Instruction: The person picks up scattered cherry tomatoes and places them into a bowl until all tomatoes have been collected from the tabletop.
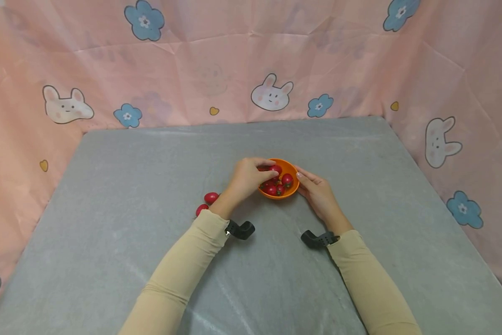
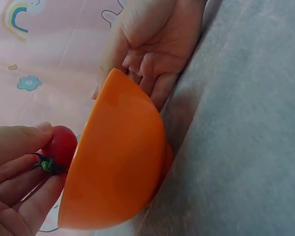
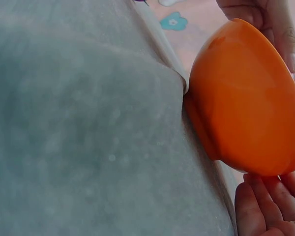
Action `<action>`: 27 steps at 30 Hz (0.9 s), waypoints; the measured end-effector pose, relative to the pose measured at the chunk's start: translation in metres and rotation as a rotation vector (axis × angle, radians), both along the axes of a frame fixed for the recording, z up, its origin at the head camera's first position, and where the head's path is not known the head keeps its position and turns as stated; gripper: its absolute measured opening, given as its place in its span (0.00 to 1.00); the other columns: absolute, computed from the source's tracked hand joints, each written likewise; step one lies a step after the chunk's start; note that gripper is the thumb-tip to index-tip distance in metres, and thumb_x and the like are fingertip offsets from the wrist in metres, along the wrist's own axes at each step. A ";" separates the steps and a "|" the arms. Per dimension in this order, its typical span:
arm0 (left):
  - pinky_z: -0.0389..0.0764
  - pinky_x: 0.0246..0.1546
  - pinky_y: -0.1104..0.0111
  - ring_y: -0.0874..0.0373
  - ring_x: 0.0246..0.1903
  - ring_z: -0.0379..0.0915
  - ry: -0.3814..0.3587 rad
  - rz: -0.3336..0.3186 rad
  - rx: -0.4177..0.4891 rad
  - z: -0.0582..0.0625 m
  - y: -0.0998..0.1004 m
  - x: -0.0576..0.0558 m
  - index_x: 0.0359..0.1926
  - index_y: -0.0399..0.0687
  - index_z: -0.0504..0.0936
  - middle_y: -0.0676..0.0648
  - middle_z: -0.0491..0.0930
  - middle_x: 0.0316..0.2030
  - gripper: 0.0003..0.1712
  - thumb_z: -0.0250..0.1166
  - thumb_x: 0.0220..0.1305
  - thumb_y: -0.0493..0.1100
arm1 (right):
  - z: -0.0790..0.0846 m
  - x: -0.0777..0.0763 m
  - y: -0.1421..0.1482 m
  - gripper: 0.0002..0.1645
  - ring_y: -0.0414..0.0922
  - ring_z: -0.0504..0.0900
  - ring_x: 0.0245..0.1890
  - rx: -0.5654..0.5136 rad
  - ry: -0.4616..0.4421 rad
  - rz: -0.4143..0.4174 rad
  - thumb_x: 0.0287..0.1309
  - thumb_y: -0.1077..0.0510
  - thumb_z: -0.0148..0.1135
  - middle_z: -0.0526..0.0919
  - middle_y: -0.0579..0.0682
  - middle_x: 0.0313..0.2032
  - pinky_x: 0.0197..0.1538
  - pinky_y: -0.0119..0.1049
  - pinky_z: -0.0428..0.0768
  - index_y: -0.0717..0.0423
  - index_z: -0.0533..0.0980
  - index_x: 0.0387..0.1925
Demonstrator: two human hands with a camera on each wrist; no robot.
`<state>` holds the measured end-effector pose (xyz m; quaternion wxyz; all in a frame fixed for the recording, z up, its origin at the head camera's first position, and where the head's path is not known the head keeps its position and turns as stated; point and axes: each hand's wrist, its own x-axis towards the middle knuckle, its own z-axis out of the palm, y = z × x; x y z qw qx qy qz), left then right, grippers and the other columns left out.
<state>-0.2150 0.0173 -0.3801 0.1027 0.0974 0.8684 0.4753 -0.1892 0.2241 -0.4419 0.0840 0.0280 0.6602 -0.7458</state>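
Observation:
An orange bowl stands on the grey table with several red cherry tomatoes inside. My left hand reaches over its left rim. Between thumb and fingers it pinches a cherry tomato, whose green stem end shows in the left wrist view. At the bowl's right side, my right hand grips the rim, thumb at the edge and fingers against the outer wall. Two more cherry tomatoes lie on the table beside the left wrist, partly hidden by the forearm.
The grey-covered table extends around the bowl on all sides. A pink curtain with rabbits and blue flowers hangs along its back and sides. Each wrist wears a black strap with a camera mount.

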 end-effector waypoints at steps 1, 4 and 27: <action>0.81 0.56 0.64 0.53 0.57 0.76 0.004 -0.003 -0.006 0.000 0.001 0.000 0.53 0.50 0.86 0.47 0.84 0.55 0.20 0.71 0.61 0.49 | 0.000 0.000 0.000 0.31 0.28 0.78 0.56 -0.002 0.001 0.001 0.75 0.53 0.49 0.62 0.60 0.73 0.57 0.25 0.78 0.65 0.61 0.72; 0.81 0.56 0.64 0.53 0.57 0.76 0.018 -0.014 -0.024 -0.001 0.005 -0.001 0.53 0.49 0.86 0.47 0.84 0.55 0.20 0.71 0.61 0.49 | 0.000 0.000 0.000 0.31 0.28 0.78 0.56 -0.002 0.004 0.003 0.75 0.54 0.48 0.61 0.60 0.73 0.57 0.25 0.78 0.65 0.61 0.72; 0.78 0.60 0.64 0.53 0.56 0.80 0.191 -0.122 -0.313 0.000 0.025 -0.005 0.54 0.45 0.85 0.45 0.85 0.54 0.18 0.68 0.65 0.43 | 0.000 0.000 0.001 0.31 0.28 0.78 0.55 -0.018 -0.003 0.001 0.75 0.54 0.49 0.61 0.60 0.73 0.55 0.24 0.79 0.65 0.61 0.72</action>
